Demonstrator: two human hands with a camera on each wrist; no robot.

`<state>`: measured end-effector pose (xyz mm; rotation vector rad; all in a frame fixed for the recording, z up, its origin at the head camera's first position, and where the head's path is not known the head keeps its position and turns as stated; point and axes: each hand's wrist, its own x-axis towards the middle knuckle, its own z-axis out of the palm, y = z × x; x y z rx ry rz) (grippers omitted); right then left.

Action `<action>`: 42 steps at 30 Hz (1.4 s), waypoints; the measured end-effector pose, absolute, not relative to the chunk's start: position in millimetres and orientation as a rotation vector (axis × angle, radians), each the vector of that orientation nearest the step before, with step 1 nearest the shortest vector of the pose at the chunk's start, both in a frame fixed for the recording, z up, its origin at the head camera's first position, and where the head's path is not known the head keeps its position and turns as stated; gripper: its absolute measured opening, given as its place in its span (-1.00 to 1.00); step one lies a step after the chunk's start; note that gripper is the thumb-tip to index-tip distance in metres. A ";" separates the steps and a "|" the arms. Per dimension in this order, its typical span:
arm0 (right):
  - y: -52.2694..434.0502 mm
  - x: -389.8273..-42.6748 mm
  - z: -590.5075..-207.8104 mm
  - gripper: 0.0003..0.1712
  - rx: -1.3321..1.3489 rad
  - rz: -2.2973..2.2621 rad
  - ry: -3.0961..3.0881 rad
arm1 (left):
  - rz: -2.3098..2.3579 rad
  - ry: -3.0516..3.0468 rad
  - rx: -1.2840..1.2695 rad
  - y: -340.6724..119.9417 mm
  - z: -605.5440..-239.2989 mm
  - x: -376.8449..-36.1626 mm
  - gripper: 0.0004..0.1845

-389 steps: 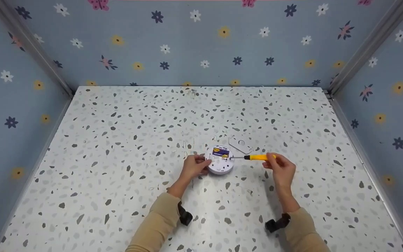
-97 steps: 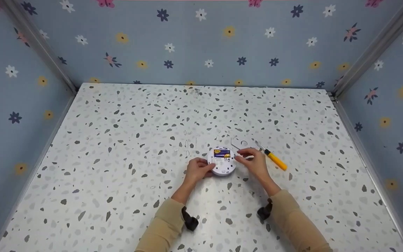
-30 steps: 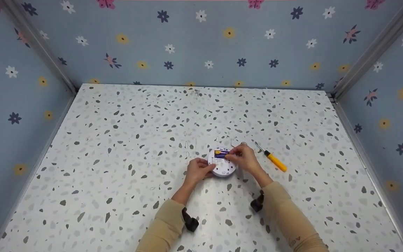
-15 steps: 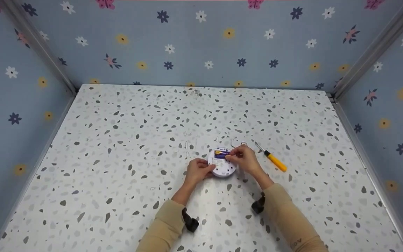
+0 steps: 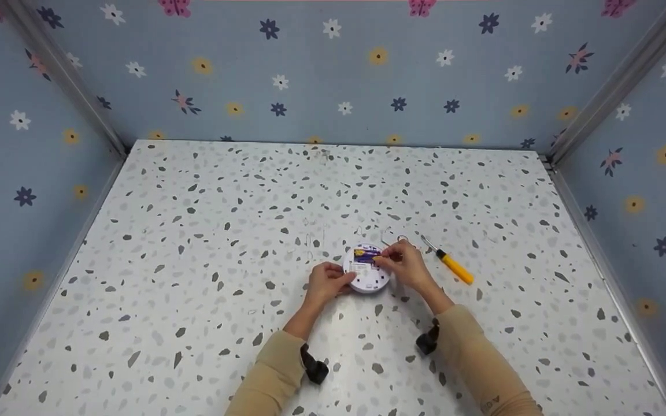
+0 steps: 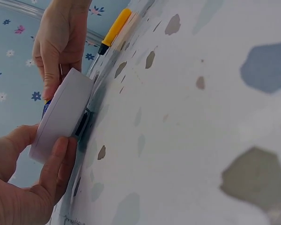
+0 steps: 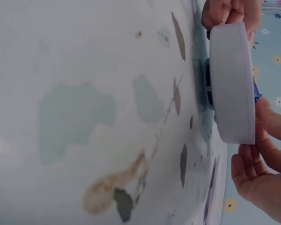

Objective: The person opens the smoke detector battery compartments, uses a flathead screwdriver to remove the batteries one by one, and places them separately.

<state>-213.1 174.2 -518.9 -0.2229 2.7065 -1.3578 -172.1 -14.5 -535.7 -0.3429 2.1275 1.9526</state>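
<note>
A round white device (image 5: 366, 276) lies on the speckled table (image 5: 206, 242), its open back up and a purple-and-yellow battery (image 5: 366, 253) in its bay. My left hand (image 5: 341, 278) grips the device's left rim, thumb and fingers curled round the edge; the left wrist view shows those fingers (image 6: 56, 159) on the white rim (image 6: 63, 115). My right hand (image 5: 380, 260) reaches over the right side and pinches the battery. In the right wrist view the device (image 7: 232, 82) is seen edge-on, with my right fingers (image 7: 267, 122) curled over its top.
A yellow-handled screwdriver (image 5: 453, 266) lies just right of my right hand, tip pointing to the far left. A small white cover plate (image 5: 393, 236) peeks out beyond my right hand. Flowered blue walls (image 5: 333, 75) close the table on three sides.
Thirteen seconds ago my right hand held the screwdriver at the device; it now lies on the table. My right fingers moved onto the battery, barely shifting in the last second. The left hand kept its grip.
</note>
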 end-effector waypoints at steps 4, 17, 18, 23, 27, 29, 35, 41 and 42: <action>175.4 -212.3 -519.0 -0.84 -0.242 -1.372 2.718 | 1.951 2.143 -0.335 -14.5 -536.0 -171.5 -0.63; 178.5 -210.3 -518.2 -0.87 -0.151 -1.351 2.696 | 2.002 2.054 -0.340 -13.8 -537.3 -171.6 -0.60; 179.2 -209.7 -517.9 -0.87 -0.149 -1.352 2.697 | 2.001 2.060 -0.338 -13.8 -537.6 -171.7 -0.60; 184.4 -205.9 -518.0 -0.87 -0.179 -1.371 2.732 | 1.996 2.065 -0.351 -13.9 -539.1 -172.1 -0.60; 189.8 -202.0 -517.8 -0.88 -0.187 -1.425 2.746 | 1.991 2.066 -0.356 -14.4 -538.8 -172.0 -0.57; 192.7 -200.0 -517.3 -0.87 -0.179 -1.458 2.738 | 1.989 2.065 -0.358 -14.7 -538.4 -171.9 -0.55; 202.8 -192.9 -515.1 -0.84 -0.115 -1.483 2.745 | 1.982 2.064 -0.353 -15.8 -539.7 -171.6 -0.54; 220.3 -186.9 -515.2 -0.79 -0.053 -1.502 2.757 | 1.990 2.049 -0.364 -15.1 -540.1 -172.6 -0.53; 223.1 -186.3 -515.3 -0.79 -0.042 -1.493 2.760 | 1.990 2.049 -0.366 -15.0 -539.8 -172.7 -0.53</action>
